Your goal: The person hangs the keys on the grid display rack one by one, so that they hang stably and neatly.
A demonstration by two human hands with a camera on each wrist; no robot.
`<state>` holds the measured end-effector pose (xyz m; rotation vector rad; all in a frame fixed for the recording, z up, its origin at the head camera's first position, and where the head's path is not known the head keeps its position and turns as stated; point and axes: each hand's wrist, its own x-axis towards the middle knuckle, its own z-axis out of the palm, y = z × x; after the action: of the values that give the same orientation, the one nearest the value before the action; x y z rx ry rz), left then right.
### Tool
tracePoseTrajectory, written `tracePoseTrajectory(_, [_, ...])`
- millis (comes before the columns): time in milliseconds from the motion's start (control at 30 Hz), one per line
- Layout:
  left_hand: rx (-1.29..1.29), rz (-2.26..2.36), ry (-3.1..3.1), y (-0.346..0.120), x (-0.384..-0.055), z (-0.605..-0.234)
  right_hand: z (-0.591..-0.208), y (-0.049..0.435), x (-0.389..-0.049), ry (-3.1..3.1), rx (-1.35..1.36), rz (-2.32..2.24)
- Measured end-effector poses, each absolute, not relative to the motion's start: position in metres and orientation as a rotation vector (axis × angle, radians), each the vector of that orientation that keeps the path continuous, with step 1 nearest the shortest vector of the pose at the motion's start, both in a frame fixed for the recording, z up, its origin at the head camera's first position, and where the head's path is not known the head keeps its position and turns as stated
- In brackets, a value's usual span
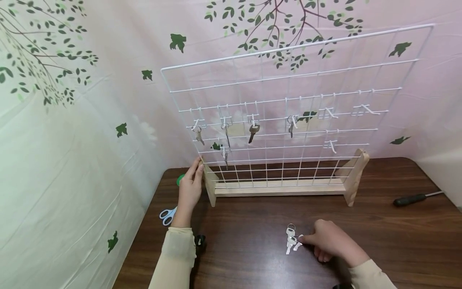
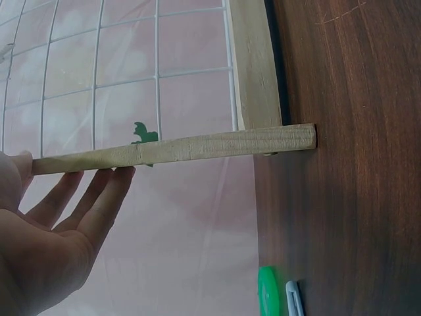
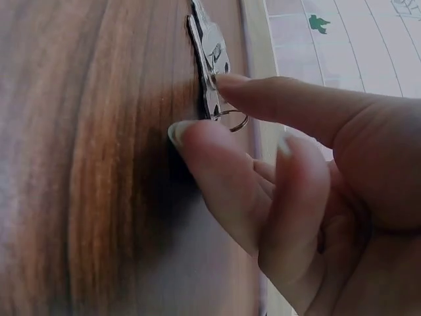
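Note:
My left hand (image 1: 191, 186) grips the left wooden side piece (image 2: 191, 146) of a rack near its top. In the left wrist view its fingers lie along the outer face, the thumb at the upper end. A white wire grid (image 1: 267, 162) rises from the wooden stand, and several keys, one of them a dark-headed key (image 1: 254, 132), hang from its hooks. Flat on the table in front lie loose silver keys (image 1: 290, 231) with a ring (image 3: 240, 121). At the keys' right side is my right hand (image 1: 333, 240); one fingertip touches a key, the other fingers bent and apart from it.
Bare hooks (image 1: 330, 114) stick out on the grid's right side. Blue-handled scissors (image 1: 167, 216) and a green round object (image 2: 268, 291) lie left of the rack. A black-handled screwdriver (image 1: 409, 200) rests at the table's right. A leaf-patterned cloth (image 1: 90, 160) hangs behind.

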<state>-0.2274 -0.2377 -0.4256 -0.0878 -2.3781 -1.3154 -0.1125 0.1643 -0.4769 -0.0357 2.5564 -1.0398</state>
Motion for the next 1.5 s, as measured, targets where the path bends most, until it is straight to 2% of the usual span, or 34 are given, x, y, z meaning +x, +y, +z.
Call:
tracePoseTrajectory(933, [-0.082,-1.331,-2.386,-0.238,-0.226,-0.425,-0.478,0.156,-0.119,2.445,-0.141,-1.148])
tracePoseTrajectory(1500, [-0.07,-1.338,-2.388,-0.239,-0.226,-0.425,-0.48,0.146,-0.125,2.49,-0.073,-1.144])
